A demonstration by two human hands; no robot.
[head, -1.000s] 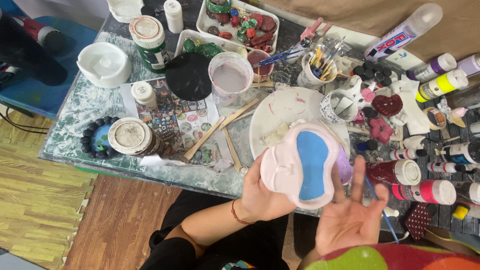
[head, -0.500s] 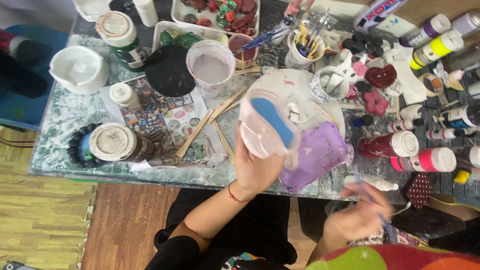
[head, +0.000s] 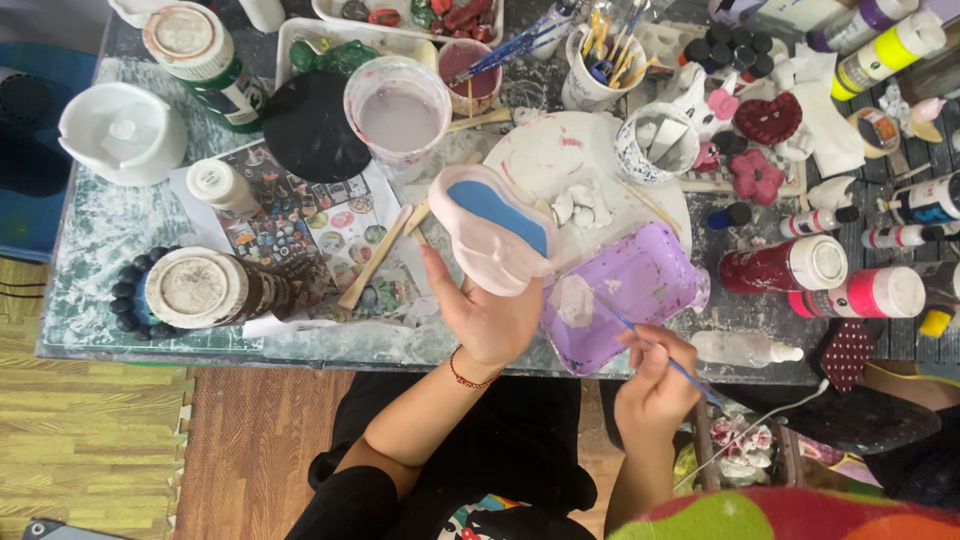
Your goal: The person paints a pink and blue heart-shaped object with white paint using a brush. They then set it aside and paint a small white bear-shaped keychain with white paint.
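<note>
Head view, piece: pale pink, shoe-shaped plaster cast with a blue painted panel (head: 497,238), raised over the table's middle.
Left hand (head: 487,312): closed under the cast at its 6 o'clock edge.
Right hand (head: 655,378): pinching a thin blue-handled brush (head: 650,345), tip on the purple plastic tray (head: 628,290) at 4 o'clock of the cast.
Handling: likely stiff, light, brittle; best gripped by unpainted rims.
Hidden: cast's underside; whether the blue paint is wet cannot be told.

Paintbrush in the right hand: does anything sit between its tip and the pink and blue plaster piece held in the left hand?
Nothing visible blocks it. The paintbrush in the right hand points its tip over the purple tray, just right of the plaster piece held up by the left hand. Only open space and the tray's surface lie between.
</note>
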